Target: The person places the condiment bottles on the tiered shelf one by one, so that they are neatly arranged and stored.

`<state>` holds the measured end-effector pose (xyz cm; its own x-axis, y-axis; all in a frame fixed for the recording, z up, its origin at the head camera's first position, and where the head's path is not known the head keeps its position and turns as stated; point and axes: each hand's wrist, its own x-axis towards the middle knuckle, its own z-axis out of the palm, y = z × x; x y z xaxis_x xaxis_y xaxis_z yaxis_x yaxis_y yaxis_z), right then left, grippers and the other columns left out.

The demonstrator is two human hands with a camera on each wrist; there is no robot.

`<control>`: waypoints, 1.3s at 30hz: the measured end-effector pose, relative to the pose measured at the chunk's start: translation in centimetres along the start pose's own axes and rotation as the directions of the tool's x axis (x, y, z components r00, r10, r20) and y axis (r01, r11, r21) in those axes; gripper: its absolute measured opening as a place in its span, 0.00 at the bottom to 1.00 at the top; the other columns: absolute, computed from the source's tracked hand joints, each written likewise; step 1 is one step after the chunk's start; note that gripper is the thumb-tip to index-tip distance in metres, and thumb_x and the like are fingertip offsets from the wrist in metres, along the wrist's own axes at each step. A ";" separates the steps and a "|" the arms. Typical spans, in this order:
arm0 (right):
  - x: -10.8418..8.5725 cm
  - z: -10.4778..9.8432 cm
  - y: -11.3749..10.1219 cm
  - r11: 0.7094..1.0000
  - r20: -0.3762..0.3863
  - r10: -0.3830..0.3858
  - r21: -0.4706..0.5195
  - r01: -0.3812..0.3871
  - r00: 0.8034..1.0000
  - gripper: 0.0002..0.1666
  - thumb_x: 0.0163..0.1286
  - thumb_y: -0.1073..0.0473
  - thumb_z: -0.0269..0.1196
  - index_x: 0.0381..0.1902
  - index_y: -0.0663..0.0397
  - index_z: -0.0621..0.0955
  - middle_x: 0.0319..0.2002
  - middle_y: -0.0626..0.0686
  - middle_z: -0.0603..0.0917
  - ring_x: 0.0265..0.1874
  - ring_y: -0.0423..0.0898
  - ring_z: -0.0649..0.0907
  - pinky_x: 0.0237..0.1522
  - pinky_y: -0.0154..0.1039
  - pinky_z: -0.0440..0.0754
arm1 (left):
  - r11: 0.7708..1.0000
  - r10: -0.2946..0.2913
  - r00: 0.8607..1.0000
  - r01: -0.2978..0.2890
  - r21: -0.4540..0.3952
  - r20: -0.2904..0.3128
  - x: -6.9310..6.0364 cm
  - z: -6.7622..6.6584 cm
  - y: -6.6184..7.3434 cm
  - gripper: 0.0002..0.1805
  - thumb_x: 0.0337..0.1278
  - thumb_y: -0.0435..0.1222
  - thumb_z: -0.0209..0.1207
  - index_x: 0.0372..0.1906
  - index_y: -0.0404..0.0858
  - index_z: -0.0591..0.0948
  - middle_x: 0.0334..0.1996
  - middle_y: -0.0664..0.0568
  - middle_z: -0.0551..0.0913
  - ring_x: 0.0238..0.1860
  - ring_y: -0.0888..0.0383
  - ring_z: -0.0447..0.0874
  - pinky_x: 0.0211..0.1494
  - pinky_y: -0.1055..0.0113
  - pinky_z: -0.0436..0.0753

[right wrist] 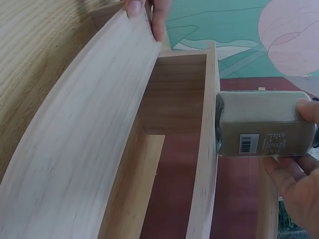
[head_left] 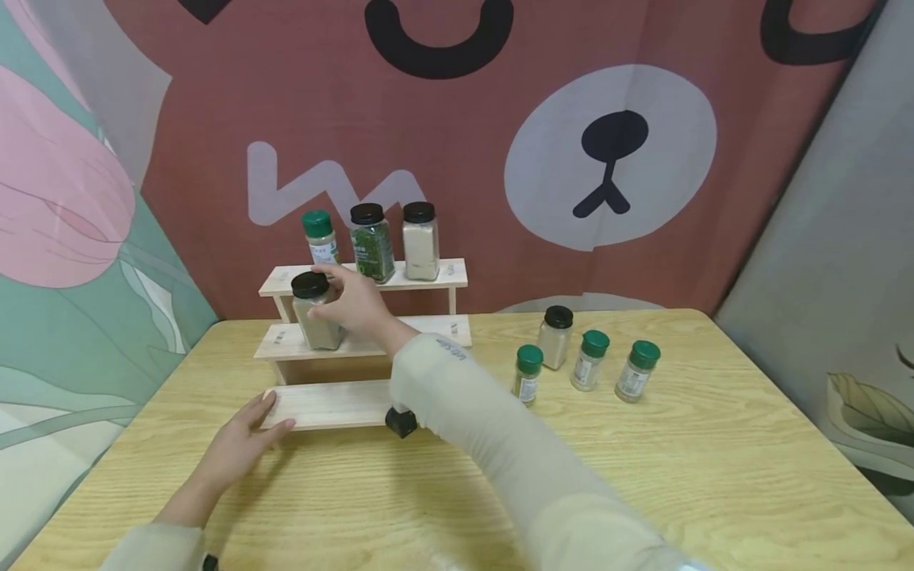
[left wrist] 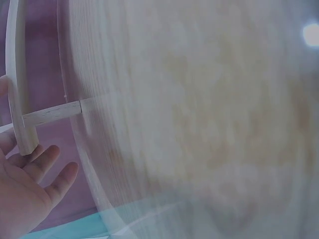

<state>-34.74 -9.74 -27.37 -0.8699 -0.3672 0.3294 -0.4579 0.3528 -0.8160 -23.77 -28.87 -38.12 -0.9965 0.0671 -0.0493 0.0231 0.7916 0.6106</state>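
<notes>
A three-tier wooden step rack (head_left: 328, 406) stands on the table. My right hand (head_left: 357, 305) pinches a clear, square spice jar (head_left: 319, 325) with a black lid and pale tan powder inside. The jar is upright, its base at the left part of the middle shelf (head_left: 371, 342); in the right wrist view its bottom meets the board, and a barcode label shows. At the rack's lowest step, my left hand (head_left: 232, 448) grips the left end, the thumb on top in the right wrist view. Some of its fingers (left wrist: 45, 164) show by the board end in the left wrist view.
On the top shelf stand a green-lidded jar (head_left: 321, 238), a black-lidded jar of green herbs (head_left: 373, 247) and a black-lidded jar of pale powder (head_left: 421, 247). Right of the rack, another black-lidded jar (head_left: 554, 341) stands among green-lidded ones (head_left: 634, 377). A printed cloth (head_left: 457, 143) hangs behind.
</notes>
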 end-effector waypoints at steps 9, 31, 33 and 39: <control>0.2 0.3 -0.3 1.000 0.011 -0.010 0.010 0.010 1.000 0.37 0.47 0.61 0.68 0.57 0.44 0.69 0.50 0.51 0.74 0.41 0.38 0.74 0.36 0.26 0.72 | 1.000 0.008 1.000 -0.008 0.004 -0.004 0.0 -0.1 0.1 0.46 0.52 0.57 0.47 0.63 0.28 0.49 0.61 0.28 0.45 0.59 0.30 0.41 0.56 0.38 0.47; -1.3 -1.4 0.3 0.980 0.054 -0.039 0.196 0.027 0.998 0.37 0.51 0.63 0.65 0.60 0.49 0.65 0.52 0.54 0.72 0.48 0.43 0.73 0.41 0.28 0.73 | 1.000 0.022 1.000 -0.022 -0.007 -0.007 -0.1 0.1 0.0 0.44 0.53 0.56 0.48 0.63 0.28 0.49 0.61 0.29 0.45 0.59 0.30 0.41 0.56 0.38 0.46; -1.7 -1.7 0.2 0.979 0.056 -0.042 0.201 0.030 0.998 0.37 0.51 0.63 0.65 0.60 0.49 0.65 0.52 0.55 0.72 0.48 0.44 0.74 0.41 0.28 0.74 | 1.000 0.026 1.000 -0.026 -0.003 -0.010 -0.1 0.1 0.0 0.44 0.53 0.55 0.48 0.63 0.27 0.49 0.61 0.28 0.45 0.59 0.30 0.41 0.56 0.38 0.46; -3.0 -2.6 0.1 0.984 0.080 -0.004 0.178 -0.010 0.997 0.37 0.50 0.60 0.66 0.59 0.47 0.67 0.50 0.53 0.73 0.47 0.42 0.73 0.38 0.29 0.75 | 1.000 0.031 0.999 -0.031 -0.006 -0.010 -0.1 0.0 0.0 0.44 0.53 0.55 0.48 0.63 0.27 0.48 0.61 0.28 0.45 0.59 0.30 0.41 0.56 0.38 0.46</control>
<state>-32.67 -6.34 -27.23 -0.8506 -0.4362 0.2937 -0.4089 0.1975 -0.8910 -23.71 -28.88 -38.10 -0.9961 0.0853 -0.0224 0.0535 0.7858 0.6162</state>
